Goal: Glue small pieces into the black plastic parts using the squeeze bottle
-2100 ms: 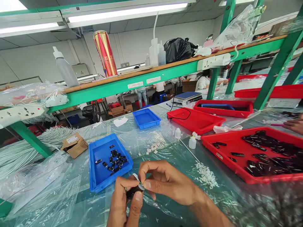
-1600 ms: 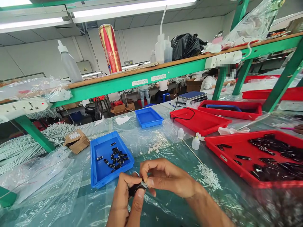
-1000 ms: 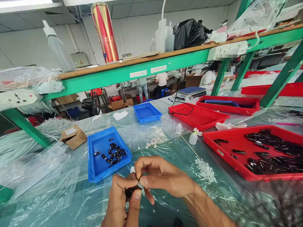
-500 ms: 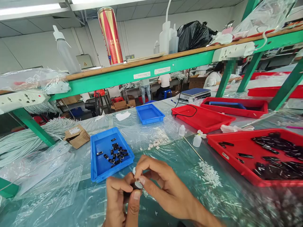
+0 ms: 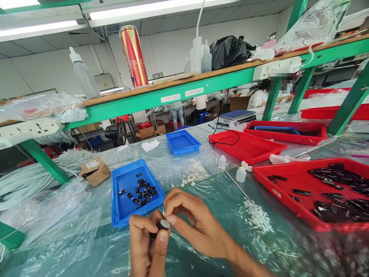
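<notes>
My left hand [image 5: 150,242] is closed around a small black part with a pale grey oval face [image 5: 165,224], which points up between the thumb and fingers. Close against it, my right hand [image 5: 193,225] pinches a small white piece [image 5: 163,212] between thumb and index finger; most of that piece is hidden by the fingertips. Just beyond my hands lies a blue tray [image 5: 118,209] with several small black parts [image 5: 141,191] in it. To the right, a red tray [image 5: 276,188] bears many longer black parts [image 5: 340,192].
Small white bits [image 5: 258,215] are heaped on the plastic-covered table, beside a thin stick [image 5: 235,182] and two small bottles [image 5: 241,175]. Farther back stand a second blue tray [image 5: 183,142] and red trays [image 5: 245,148]. A green-framed shelf [image 5: 173,96] crosses above the table.
The scene sits slightly lower in view, as the camera has tilted up. My right fingertips have shifted off the pale oval face, which now shows more fully in my left hand.
</notes>
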The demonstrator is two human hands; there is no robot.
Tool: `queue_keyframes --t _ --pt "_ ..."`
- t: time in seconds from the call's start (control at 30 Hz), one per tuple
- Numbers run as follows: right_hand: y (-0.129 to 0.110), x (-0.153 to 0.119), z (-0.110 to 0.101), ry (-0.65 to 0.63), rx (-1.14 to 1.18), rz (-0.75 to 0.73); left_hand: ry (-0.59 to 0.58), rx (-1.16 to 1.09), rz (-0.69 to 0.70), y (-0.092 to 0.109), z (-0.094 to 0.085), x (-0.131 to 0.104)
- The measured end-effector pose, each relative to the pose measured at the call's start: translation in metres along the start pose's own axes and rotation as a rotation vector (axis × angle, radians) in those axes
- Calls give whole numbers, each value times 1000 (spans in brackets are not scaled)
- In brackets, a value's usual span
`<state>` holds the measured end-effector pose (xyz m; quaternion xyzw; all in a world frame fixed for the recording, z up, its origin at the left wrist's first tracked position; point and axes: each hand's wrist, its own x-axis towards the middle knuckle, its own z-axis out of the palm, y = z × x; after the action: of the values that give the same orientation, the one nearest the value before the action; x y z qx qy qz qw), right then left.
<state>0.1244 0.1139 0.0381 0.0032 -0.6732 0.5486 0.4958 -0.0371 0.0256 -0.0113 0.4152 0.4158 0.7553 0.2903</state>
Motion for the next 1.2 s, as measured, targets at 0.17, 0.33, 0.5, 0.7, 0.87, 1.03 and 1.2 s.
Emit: queue_keyframes --t 0.17,0.33,0.5,0.7,0.87,1.03,1.2 --pt "0 3 -1 25 402 108 -57 -8 -4 -4 -13 7" --pt "-3 6 -5 3 520 126 -55 9 -42 0 -17 4" --pt "4 6 -4 1 578 171 -14 21 -54 8 -1 1" --pt "7 7 0 -9 609 191 113 -4 -3 29 43 -19" --pt "1 6 -1 -47 599 175 93 52 9 43 52 -26" --pt "-8 2 -8 -105 495 254 64 122 15 51 43 -25" --pt "-13 2 -11 -180 438 302 -4 162 7 50 41 -30"
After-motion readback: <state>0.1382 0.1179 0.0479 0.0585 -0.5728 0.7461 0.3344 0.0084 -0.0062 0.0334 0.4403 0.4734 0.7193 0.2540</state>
